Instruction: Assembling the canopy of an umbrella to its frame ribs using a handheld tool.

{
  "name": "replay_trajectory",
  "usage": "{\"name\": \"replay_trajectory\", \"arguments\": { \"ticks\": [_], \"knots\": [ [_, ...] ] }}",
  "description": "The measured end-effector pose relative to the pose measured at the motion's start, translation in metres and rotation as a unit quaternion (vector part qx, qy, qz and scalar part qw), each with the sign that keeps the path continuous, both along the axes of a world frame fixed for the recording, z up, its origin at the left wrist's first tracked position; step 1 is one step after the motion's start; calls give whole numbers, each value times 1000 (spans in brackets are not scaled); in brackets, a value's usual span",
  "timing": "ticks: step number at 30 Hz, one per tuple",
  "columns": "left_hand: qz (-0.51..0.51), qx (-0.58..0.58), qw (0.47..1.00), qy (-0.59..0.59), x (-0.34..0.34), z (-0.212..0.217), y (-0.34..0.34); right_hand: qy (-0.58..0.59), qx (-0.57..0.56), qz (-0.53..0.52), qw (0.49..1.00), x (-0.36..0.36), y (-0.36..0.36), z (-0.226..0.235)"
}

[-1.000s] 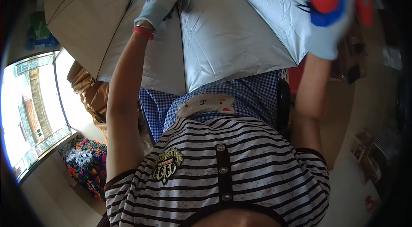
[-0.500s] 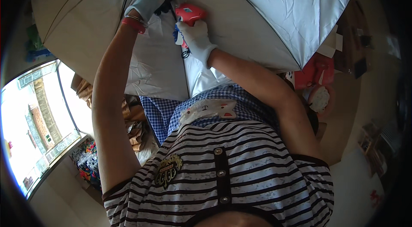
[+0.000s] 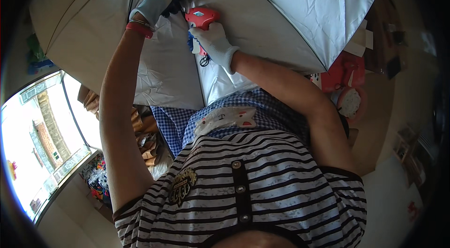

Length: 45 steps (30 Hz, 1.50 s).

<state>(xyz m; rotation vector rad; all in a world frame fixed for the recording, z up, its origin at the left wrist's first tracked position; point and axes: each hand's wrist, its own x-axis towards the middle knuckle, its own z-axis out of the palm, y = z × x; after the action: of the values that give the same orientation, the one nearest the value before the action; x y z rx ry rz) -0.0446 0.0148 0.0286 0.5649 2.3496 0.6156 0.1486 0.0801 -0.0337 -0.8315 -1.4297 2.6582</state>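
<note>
The left hand [image 3: 156, 6] gripped the silver umbrella [image 3: 262, 27], apparently to steady it, while the right hand [image 3: 215, 42] gripped a red gun-shaped tool [image 3: 205, 17] just beside.

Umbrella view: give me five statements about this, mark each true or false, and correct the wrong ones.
1. The right hand holds a red tool. True.
2. The left hand is bare. False: it wears a glove.
3. A red band is on the left wrist. True.
4. The umbrella is folded shut. False: it is spread open.
5. The window is at the picture's right. False: it is at the left.
</note>
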Motion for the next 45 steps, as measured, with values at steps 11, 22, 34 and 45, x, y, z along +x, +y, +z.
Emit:
{"name": "replay_trajectory", "arguments": {
  "ticks": [11, 22, 34, 45],
  "knots": [
    [-80, 16, 997, -2, -6, 2, -13, 2, -81, -2, 997, 5, 8, -17],
    [-29, 108, 991, -74, -8, 5, -16, 33, -232, 60, 970, -2, 30, -24],
    [-41, 111, 990, -78, -4, 10, -10, 47, -215, 91, 971, -9, 44, -30],
    [-144, 22, 983, 110, -27, 20, -12, 92, -88, 111, 986, -43, 24, -106]
  ]
}}
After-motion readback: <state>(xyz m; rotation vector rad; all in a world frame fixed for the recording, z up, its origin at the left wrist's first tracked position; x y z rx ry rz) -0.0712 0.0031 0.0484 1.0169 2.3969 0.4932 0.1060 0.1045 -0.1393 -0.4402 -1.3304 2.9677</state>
